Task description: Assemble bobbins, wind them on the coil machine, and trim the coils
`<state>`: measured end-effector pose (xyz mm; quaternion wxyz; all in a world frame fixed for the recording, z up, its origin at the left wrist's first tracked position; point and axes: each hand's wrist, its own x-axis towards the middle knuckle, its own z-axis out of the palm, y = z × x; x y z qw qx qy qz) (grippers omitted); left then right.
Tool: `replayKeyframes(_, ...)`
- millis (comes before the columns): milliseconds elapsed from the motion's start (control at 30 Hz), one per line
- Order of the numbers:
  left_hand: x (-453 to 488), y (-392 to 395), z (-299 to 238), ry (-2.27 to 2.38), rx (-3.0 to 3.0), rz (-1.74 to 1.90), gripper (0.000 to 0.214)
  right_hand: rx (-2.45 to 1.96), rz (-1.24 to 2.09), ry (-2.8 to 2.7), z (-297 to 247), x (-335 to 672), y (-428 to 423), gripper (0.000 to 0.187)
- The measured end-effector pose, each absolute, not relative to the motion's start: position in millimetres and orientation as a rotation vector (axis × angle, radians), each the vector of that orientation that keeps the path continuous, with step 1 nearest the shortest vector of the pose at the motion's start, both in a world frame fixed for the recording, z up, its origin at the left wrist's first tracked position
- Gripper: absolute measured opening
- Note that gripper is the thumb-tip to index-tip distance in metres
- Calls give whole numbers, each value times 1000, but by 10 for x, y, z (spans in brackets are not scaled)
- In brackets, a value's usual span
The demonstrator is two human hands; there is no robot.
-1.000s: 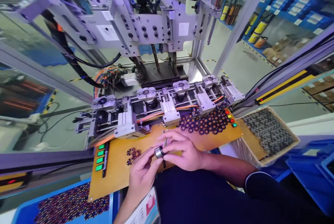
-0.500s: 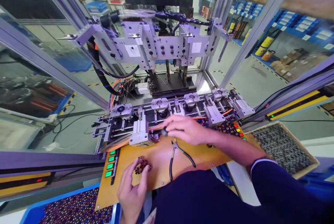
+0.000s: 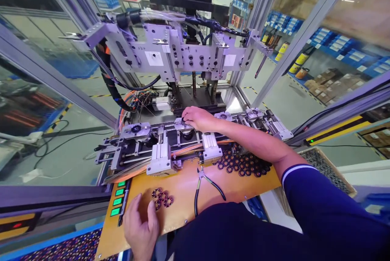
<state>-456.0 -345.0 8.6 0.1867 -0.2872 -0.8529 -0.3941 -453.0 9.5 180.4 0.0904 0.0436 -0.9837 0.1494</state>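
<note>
Silver metal holder (image 3: 178,126), second from left in its row, now beneath the right hand (image 3: 197,119) after a shift from near the pliers (image 3: 201,174); fingertips bunched, any grip too hidden to tell. Well apart, a left hand (image 3: 141,221) drawn back from copper-coloured rings (image 3: 163,197), thumb and fingers parted, above the near edge of the orange board (image 3: 179,184). Bare room between rings and pliers; dark rings (image 3: 242,165) crowding the right.

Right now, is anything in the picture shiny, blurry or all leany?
Head view: white glare on the metal plate; head view: the right post slants outward, maybe from a wide lens; head view: the far left background looks smeary, while the pliers look fairly crisp; head view: the tiny bit at the right hand's fingertips is too small to make out.
</note>
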Motion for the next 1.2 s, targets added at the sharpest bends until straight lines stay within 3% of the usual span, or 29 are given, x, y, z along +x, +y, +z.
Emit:
replayKeyframes(600,-4551,-3452,81,-2410,-778,-1142,42,121,-42,-3158,2024,-4581,-74,16)
replayKeyframes(1000,-4547,-3418,144,-2447,-678,-1247,42,192,57,-3041,1934,-4317,-93,22)
replayKeyframes(1200,-4389,-3583,327,-2533,-546,-1360,49,87,281,-2667,1654,-3239,-516,27)
